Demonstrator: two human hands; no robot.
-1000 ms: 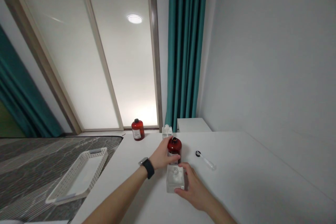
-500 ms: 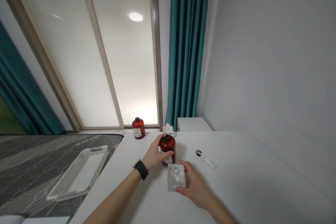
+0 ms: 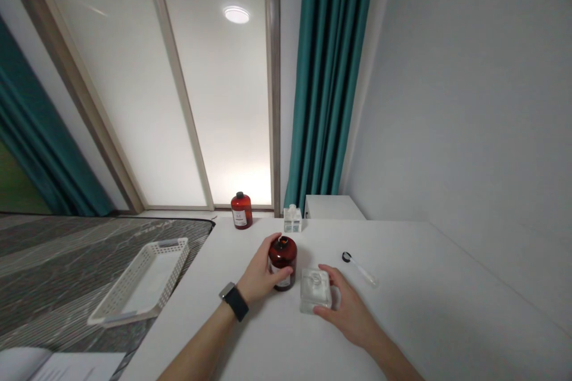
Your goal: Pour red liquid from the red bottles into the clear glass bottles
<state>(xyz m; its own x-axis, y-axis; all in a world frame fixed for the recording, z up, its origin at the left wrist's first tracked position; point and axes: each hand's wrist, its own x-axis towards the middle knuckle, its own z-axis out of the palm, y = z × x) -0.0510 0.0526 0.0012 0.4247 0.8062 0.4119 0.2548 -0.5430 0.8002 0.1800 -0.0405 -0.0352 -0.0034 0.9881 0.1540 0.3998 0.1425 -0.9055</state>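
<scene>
My left hand (image 3: 263,274) is wrapped around an uncapped amber bottle (image 3: 283,255) with a white label, which stands upright on the white table (image 3: 268,345). To its right, my right hand (image 3: 342,305) grips a square clear glass bottle (image 3: 315,290) between thumb and fingers. The glass bottle has an open round neck on top, and a small gap separates it from the amber one. A clear dropper (image 3: 363,271) with a black cap ring lies on the table, beyond my right hand.
Near the back edge stand a second amber bottle (image 3: 242,212) with a black cap and a small clear-and-white bottle (image 3: 292,219). On the left, over a dark striped surface, are a white perforated basket (image 3: 143,283) and an open book (image 3: 75,367).
The glass bottle has moved right, away from the amber bottle, in my right hand. My left hand and the amber bottle have come slightly nearer to me. The view has shifted a little.
</scene>
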